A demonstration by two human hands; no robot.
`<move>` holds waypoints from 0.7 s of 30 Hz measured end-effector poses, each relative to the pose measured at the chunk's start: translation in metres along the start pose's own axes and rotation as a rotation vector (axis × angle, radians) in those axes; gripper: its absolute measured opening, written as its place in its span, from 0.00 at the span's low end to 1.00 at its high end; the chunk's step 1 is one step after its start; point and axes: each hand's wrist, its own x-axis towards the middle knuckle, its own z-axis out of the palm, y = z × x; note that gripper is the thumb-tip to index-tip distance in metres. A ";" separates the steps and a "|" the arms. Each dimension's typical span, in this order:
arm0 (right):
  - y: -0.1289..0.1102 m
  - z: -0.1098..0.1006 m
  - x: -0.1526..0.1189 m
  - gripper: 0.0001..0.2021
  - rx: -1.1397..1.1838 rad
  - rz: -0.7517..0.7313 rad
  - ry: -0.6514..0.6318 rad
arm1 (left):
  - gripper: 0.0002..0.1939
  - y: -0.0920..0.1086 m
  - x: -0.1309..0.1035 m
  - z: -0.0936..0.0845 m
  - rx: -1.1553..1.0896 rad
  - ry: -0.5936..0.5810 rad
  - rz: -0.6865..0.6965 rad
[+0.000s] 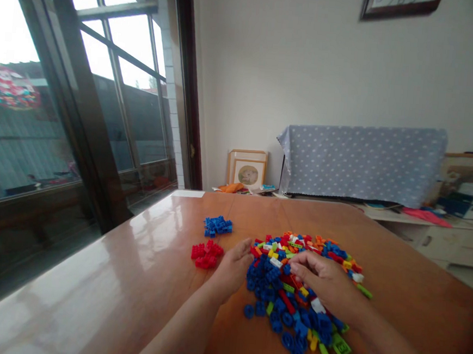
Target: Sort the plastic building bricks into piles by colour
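A large mixed pile of plastic building bricks (289, 285) in blue, red, yellow, green, orange and white lies on the wooden table. At its left edge is my left hand (234, 265), thumb and fingers slightly apart, with nothing visible in it; some fingers are hidden. Over the middle of the pile, my right hand (321, 272) has its thumb and fingers pinched together. Blue pieces are close to those fingertips, but what they hold cannot be made out. Left of my left hand sit a small heap of red bricks (206, 254) and, farther back, one of blue bricks (217, 226).
The glossy brown table (138, 284) extends left and back. Beyond it stand framed pictures (248, 170), a long object under a grey-blue dotted cloth (364, 162) and a white cabinet (446, 245). Large windows (121, 80) line the left side.
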 end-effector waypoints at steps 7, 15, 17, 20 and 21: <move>0.002 0.002 0.001 0.18 -0.029 0.011 -0.008 | 0.44 -0.009 0.008 0.002 0.022 0.069 -0.153; 0.002 0.002 0.002 0.20 -0.035 0.021 -0.011 | 0.50 -0.006 0.017 -0.010 0.147 0.326 -0.213; 0.002 0.002 0.002 0.20 -0.038 0.024 -0.007 | 0.51 -0.009 0.020 -0.011 0.127 0.347 -0.209; 0.003 0.003 0.002 0.20 -0.042 0.017 -0.011 | 0.52 -0.016 0.025 -0.015 0.047 0.356 -0.210; 0.003 0.003 0.003 0.20 -0.044 0.017 -0.012 | 0.53 -0.018 0.027 -0.017 0.017 0.359 -0.217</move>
